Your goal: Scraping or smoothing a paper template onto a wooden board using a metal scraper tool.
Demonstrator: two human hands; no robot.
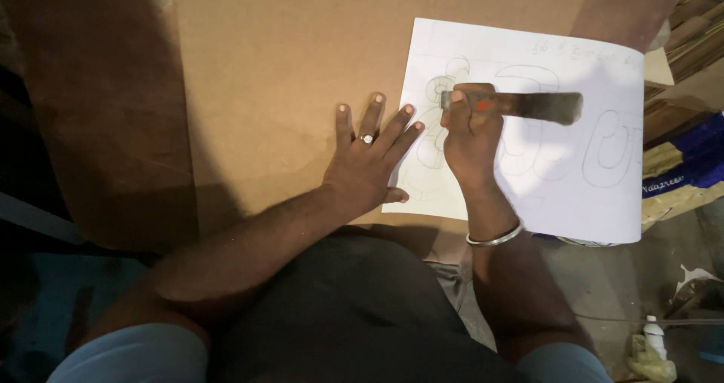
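From the head camera, looking straight down, the left hand (369, 164) lies flat and fully spread on a large brown board (286, 66), fingers fanned, with the fingertips and thumb just reaching the left edge of a white sheet of paper (566, 179); it grips nothing and seems only to pin things steady. The right hand (471, 138) is closed in a fist around one end of a dark, flat metal tool (528, 105), whose worn blade runs out to the right across the sheet, low over it; whether it touches the paper cannot be told. The paper lies on the board's right part and carries faint pencilled outlines of rounded shapes (611, 153). The hand sits over the leftmost outline, so the step in hand looks like working along that drawn shape with the tool. Any further stroke would call for the sheet staying put under the spread hand and the blade being kept to the pencil line.
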